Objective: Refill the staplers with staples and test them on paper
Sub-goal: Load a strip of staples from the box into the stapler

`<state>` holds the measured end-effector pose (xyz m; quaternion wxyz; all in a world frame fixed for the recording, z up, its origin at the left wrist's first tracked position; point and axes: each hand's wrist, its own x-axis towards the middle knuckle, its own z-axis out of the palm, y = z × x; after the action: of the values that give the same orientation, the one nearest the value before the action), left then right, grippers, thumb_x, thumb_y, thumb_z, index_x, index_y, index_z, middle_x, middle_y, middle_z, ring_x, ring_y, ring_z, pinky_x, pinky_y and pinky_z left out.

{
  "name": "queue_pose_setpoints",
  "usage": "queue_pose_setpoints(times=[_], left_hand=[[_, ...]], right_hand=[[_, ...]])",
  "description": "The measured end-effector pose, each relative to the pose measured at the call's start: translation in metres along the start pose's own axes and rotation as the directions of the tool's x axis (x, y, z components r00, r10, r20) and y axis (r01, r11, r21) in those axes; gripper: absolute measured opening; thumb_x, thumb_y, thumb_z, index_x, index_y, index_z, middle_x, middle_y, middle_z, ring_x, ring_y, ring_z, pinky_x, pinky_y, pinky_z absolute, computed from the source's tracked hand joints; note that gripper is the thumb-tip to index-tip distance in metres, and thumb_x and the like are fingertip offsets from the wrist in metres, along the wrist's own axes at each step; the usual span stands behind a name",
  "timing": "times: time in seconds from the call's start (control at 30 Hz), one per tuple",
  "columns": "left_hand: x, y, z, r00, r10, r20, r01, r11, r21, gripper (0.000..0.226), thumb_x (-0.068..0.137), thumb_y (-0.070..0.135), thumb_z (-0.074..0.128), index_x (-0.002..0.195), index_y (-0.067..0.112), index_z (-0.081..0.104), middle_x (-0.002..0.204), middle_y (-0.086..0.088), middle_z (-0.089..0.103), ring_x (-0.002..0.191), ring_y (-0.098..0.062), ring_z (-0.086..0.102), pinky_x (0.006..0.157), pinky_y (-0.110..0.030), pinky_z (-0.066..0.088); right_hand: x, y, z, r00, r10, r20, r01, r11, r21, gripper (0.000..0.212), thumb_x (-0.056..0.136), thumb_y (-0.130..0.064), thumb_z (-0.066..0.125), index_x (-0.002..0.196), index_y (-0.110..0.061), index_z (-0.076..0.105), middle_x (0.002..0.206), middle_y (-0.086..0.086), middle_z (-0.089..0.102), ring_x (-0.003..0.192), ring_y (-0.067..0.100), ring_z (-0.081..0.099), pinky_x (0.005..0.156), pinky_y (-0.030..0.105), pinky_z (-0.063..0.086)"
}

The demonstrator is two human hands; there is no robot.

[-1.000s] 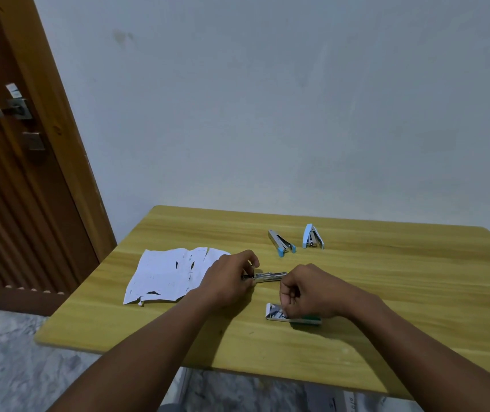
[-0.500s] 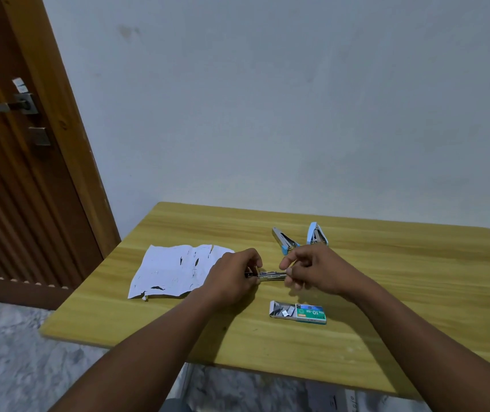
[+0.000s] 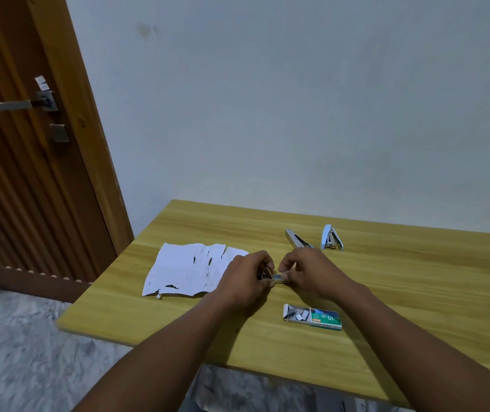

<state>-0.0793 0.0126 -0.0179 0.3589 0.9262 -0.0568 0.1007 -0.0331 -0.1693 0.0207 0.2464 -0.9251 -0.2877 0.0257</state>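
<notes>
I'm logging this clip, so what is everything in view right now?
table: one, yellow wood, against the wall
paper: one torn white sheet, table's left part
staplers: two, light blue, far side, lying open
stapler: one, metallic, held between both hands
staple box: one, green and white, slid open, near the right forearm
door: one, brown, on the left
hands: left hand, right hand, together over the table's middle
</notes>
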Motion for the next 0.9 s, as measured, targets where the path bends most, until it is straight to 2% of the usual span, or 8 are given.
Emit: queue_pose_setpoints(times=[0.07, 0.17, 0.37, 0.57, 0.8, 0.9], left_hand=[[0.000, -0.001, 0.000, 1.000, 0.000, 0.000, 0.000, 1.000, -0.013, 0.026, 0.080, 0.020, 0.083, 0.094, 0.028, 0.062, 0.089, 0.007, 0.074, 0.088, -0.013, 0.068, 0.082, -0.042, 0.057], [-0.001, -0.001, 0.000, 1.000, 0.004, -0.007, -0.004, 1.000, -0.011, 0.026, 0.080, 0.019, 0.082, 0.094, 0.028, 0.062, 0.091, 0.006, 0.074, 0.088, -0.012, 0.068, 0.083, -0.041, 0.058], [0.000, -0.001, 0.001, 1.000, 0.011, -0.006, -0.011, 1.000, -0.002, 0.026, 0.080, 0.020, 0.082, 0.092, 0.030, 0.061, 0.090, 0.007, 0.074, 0.088, -0.012, 0.068, 0.082, -0.042, 0.058], [0.000, -0.002, 0.001, 1.000, 0.016, -0.004, -0.016, 1.000, -0.006, 0.025, 0.081, 0.020, 0.082, 0.094, 0.028, 0.062, 0.092, 0.007, 0.075, 0.089, -0.012, 0.069, 0.082, -0.042, 0.058], [0.001, -0.002, 0.002, 1.000, 0.015, 0.001, -0.015, 1.000, 0.004, 0.026, 0.081, 0.020, 0.082, 0.092, 0.029, 0.061, 0.093, 0.006, 0.075, 0.089, -0.012, 0.069, 0.083, -0.042, 0.058], [0.001, -0.003, 0.001, 1.000, 0.014, 0.000, -0.014, 1.000, 0.003, 0.026, 0.081, 0.019, 0.082, 0.093, 0.029, 0.061, 0.092, 0.007, 0.074, 0.089, -0.012, 0.068, 0.083, -0.041, 0.058]], right_hand=[[0.002, 0.003, 0.006, 1.000, 0.018, -0.016, -0.018, 1.000, -0.005, 0.004, 0.083, -0.022, 0.075, 0.087, -0.025, 0.076, 0.091, -0.005, 0.065, 0.079, 0.011, 0.055, 0.068, 0.029, 0.043], [0.002, 0.007, 0.008, 0.999, 0.042, -0.018, -0.041, 0.997, 0.060, 0.004, 0.081, -0.022, 0.078, 0.082, -0.026, 0.077, 0.084, -0.009, 0.067, 0.077, 0.010, 0.060, 0.070, 0.031, 0.049], [0.002, 0.011, 0.009, 0.998, 0.056, 0.000, -0.055, 0.990, 0.127, 0.007, 0.082, -0.020, 0.077, 0.077, -0.025, 0.075, 0.074, -0.007, 0.072, 0.073, 0.008, 0.063, 0.065, 0.025, 0.048], [-0.003, 0.013, 0.010, 0.998, -0.009, -0.055, 0.007, 0.999, -0.036, 0.006, 0.079, -0.031, 0.078, 0.075, -0.032, 0.074, 0.074, -0.014, 0.068, 0.071, 0.002, 0.063, 0.065, 0.028, 0.054], [-0.008, 0.013, 0.014, 0.994, -0.034, -0.103, 0.028, 0.998, -0.055, 0.002, 0.082, -0.025, 0.074, 0.081, -0.027, 0.075, 0.080, -0.011, 0.066, 0.074, 0.005, 0.060, 0.067, 0.029, 0.053], [-0.007, 0.014, 0.013, 0.991, -0.094, -0.098, 0.082, 0.990, -0.117, 0.006, 0.084, -0.025, 0.071, 0.086, -0.027, 0.076, 0.084, -0.009, 0.068, 0.077, 0.007, 0.061, 0.068, 0.031, 0.053]])
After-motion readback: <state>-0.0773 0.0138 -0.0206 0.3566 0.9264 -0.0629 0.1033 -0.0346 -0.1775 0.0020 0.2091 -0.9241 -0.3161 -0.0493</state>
